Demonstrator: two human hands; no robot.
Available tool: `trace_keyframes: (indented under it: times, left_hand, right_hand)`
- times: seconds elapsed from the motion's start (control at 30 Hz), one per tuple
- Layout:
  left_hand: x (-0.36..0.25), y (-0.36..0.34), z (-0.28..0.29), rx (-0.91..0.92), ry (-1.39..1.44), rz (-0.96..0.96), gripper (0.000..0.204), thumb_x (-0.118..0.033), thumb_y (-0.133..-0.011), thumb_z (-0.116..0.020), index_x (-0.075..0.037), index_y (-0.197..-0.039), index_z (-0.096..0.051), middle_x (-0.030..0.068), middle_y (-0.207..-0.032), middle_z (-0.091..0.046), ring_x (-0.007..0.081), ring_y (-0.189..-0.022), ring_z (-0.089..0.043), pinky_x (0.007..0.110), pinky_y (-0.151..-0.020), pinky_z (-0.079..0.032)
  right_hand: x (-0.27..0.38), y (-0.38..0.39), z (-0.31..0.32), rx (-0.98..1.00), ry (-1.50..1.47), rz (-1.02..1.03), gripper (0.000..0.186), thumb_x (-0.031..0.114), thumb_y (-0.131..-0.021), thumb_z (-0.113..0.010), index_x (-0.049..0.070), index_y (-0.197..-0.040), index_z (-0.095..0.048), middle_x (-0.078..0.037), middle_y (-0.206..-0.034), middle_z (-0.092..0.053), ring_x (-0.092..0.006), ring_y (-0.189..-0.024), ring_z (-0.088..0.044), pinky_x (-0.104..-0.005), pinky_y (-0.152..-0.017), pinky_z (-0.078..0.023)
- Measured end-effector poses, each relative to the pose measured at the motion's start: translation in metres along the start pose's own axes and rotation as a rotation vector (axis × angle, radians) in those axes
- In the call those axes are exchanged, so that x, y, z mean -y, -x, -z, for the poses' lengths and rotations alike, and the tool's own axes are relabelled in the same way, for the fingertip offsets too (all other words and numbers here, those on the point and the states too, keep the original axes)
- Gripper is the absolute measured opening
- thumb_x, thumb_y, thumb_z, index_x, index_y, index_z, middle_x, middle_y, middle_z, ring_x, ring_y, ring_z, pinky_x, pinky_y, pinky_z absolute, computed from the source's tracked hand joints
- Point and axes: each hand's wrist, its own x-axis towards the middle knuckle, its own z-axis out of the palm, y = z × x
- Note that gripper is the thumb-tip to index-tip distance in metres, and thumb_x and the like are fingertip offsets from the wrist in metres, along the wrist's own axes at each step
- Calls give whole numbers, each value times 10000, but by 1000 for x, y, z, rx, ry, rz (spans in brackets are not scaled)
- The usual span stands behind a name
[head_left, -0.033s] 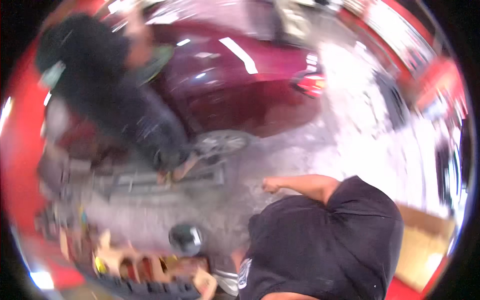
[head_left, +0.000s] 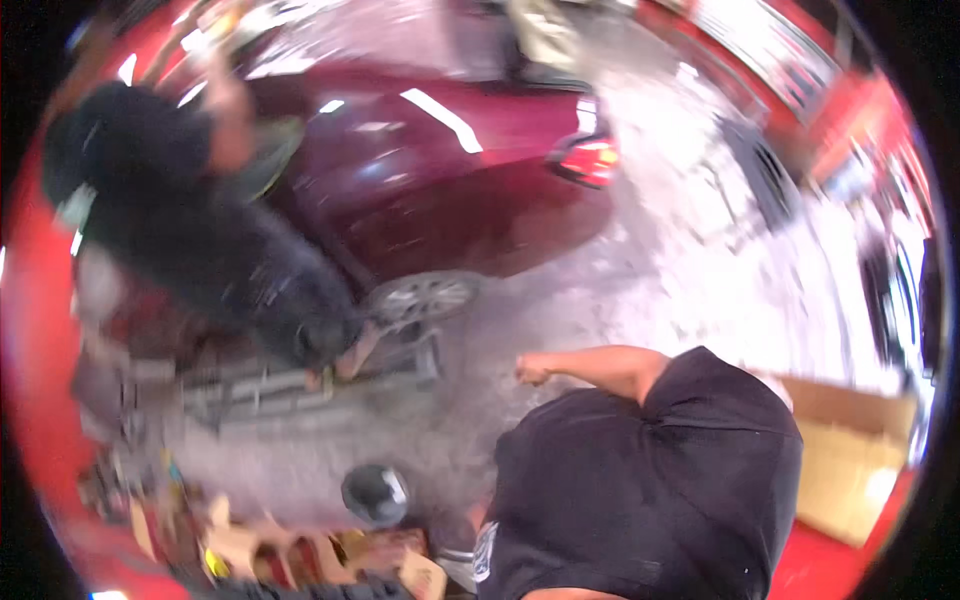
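The right hand (head_left: 533, 369) curls — its hold impossible to tell — near the wheel (head_left: 425, 299) at the car's (head_left: 450, 215) near edge, likely heavy, stiff, best held by its outer edge.

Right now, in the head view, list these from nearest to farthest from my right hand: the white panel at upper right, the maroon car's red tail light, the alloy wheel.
As the picture shows it, from your right hand:
1. Alloy wheel: up and left.
2. Red tail light: above, slightly right.
3. White panel: far upper right.
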Motion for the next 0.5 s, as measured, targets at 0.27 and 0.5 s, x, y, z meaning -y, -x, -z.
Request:
trace_keyframes:
  times: [0.27, 0.5]
  left_hand:
    - [-116, -123, 51, 281, -257, -207, 315, -383, -822, -654, -108, -956, -727, 95, -808, -697, 312, -757, -665, 456, -701, -506]
    - [-257, -200, -8, 439, -768, -670, 318, -345, -863, -614, -76, -988, -727, 91, -790, -688, 283, -720, -655, 431, -682, -499]
  right_hand:
    - [-69, 190, -59, -405, -705, -389, 240, 176, -868, -562, 51, -1024, -694, -107, -676, -678, -222, -539, -643, -378, -505, -529]
    - [-205, 256, -213, -629, -1015, -528, 180, 160, -847, -582, 64, -957, -687, -107, -728, -699, -216, -555, -663, -358, -490, -558]
